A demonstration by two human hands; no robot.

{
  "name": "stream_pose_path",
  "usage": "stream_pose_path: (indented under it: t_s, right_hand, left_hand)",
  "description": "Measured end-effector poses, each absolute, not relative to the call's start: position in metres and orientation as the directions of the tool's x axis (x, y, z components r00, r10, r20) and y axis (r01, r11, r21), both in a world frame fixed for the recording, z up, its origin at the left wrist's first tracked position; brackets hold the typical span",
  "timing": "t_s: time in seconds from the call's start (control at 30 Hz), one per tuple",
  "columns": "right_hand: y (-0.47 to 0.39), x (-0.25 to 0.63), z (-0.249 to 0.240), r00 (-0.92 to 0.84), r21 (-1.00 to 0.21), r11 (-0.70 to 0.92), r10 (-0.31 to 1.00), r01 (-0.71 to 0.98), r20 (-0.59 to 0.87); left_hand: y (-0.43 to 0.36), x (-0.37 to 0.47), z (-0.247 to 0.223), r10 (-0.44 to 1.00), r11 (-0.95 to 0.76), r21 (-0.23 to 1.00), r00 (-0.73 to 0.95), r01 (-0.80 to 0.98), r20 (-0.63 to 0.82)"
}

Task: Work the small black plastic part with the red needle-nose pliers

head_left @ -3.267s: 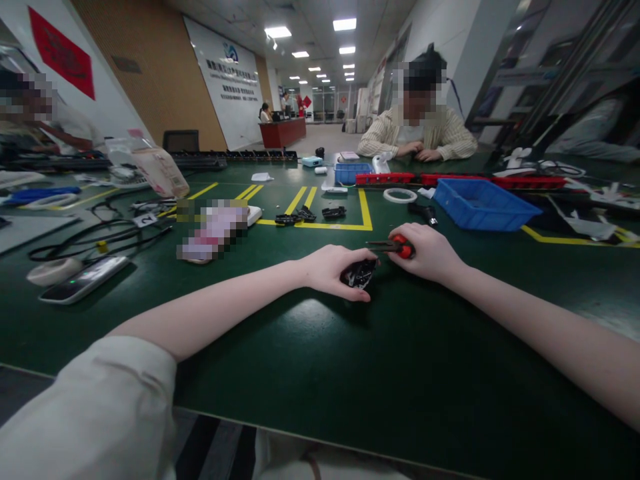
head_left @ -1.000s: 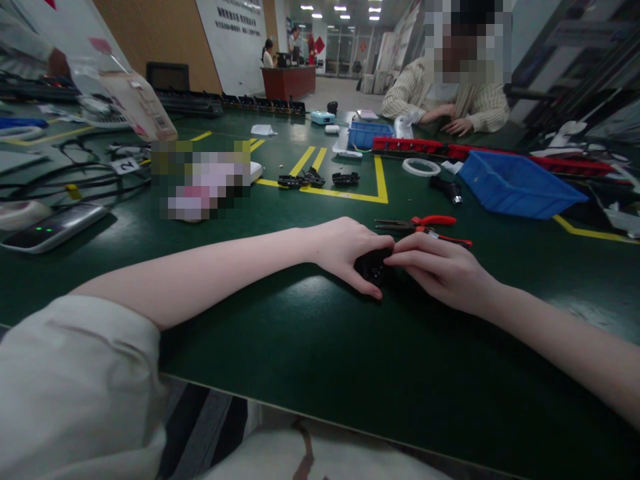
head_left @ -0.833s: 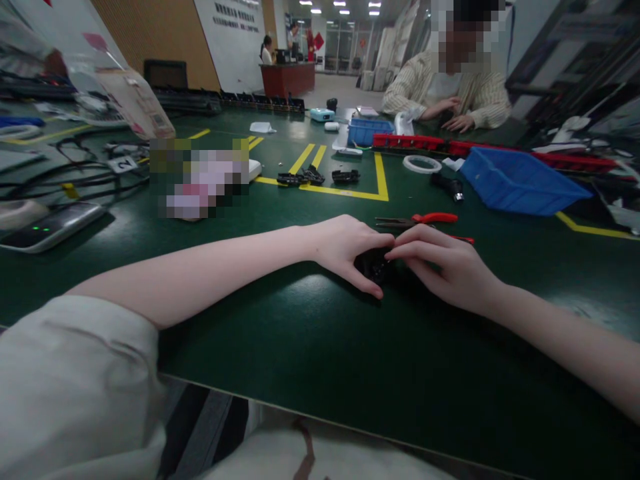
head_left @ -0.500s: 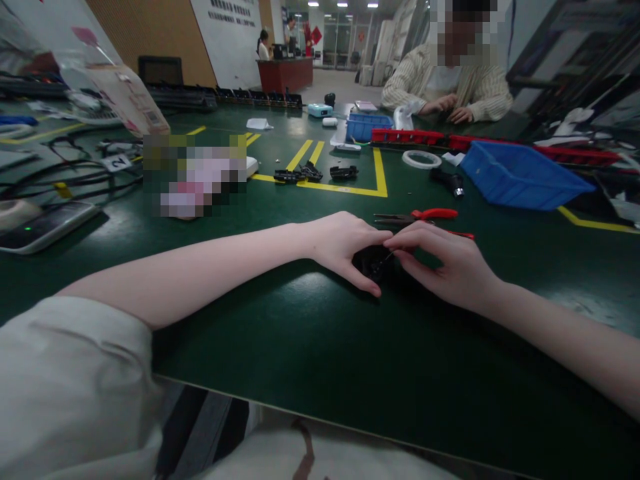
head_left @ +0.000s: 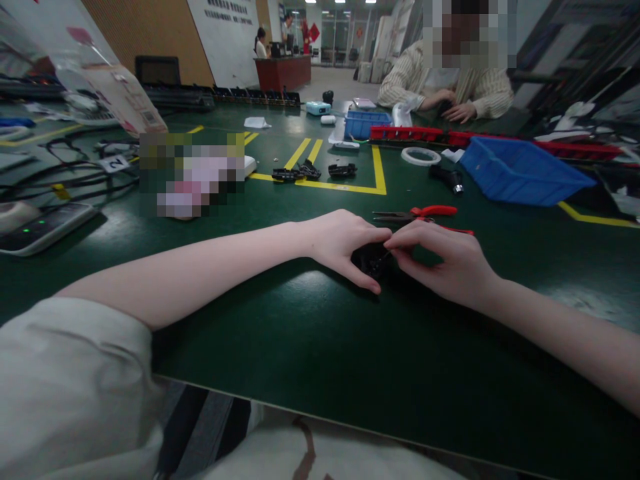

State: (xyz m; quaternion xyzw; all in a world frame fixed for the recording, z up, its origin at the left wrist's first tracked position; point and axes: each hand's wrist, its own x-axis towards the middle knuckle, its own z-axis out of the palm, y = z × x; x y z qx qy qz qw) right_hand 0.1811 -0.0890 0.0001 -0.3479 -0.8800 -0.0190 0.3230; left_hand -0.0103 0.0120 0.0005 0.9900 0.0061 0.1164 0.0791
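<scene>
My left hand [head_left: 345,247] is curled around a small black part [head_left: 371,261] on the green table, thumb and forefinger on either side of it. Much of that part is dark and hidden by my fingers. Close against it, my right hand [head_left: 443,263] pinches a thin pin-like piece [head_left: 384,255] between thumb and forefinger; it is too small to name surely. Just beyond my hands lie needle-nose pliers [head_left: 417,215] with red handles, their jaws pointing left.
Black plastic parts [head_left: 343,171] lie within yellow tape lines farther back. A blue bin [head_left: 525,172], a white ring [head_left: 421,156] and red strips [head_left: 405,134] are at right. At left are a phone-like device [head_left: 47,227] and black cables [head_left: 30,177]. A person in a striped shirt [head_left: 407,73] sits opposite.
My hands stay almost in place; the right fingertips have shifted slightly at the black part. The view has moved slightly. Across the table, the person's hands have changed position.
</scene>
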Motion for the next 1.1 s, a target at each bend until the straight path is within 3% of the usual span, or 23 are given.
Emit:
stream_pose_path:
  t_s: [0.33,0.43,0.53,0.77,1.1]
  right_hand:
    - [-0.0907,0.1795,0.0005,-0.668,0.064,0.818,0.419,0.571,0.615]
    - [-0.0909,0.177,0.0008,-0.684,0.085,0.826,0.4,0.558,0.611]
    - [-0.09,0.1765,0.0002,-0.655,0.031,0.817,0.437,0.575,0.616]
    - [-0.0881,0.1805,-0.0001,-0.522,-0.266,0.734,0.646,0.625,0.557]
    - [-0.0854,0.1827,0.0027,-0.513,-0.353,0.695,0.709,0.626,0.484]
  left_hand:
    - [0.0105,-0.0103,0.0017,0.05,-0.982,0.189,0.974,0.007,0.222]
    - [0.0101,-0.01,0.0021,0.066,-0.981,0.191,0.975,0.024,0.213]
    - [0.0102,-0.0098,0.0024,0.064,-0.981,0.191,0.976,0.024,0.208]
    - [0.0108,-0.0103,0.003,0.072,-0.978,0.209,0.976,0.027,0.208]
    - [0.0113,-0.0102,0.001,0.067,-0.985,0.172,0.973,0.029,0.223]
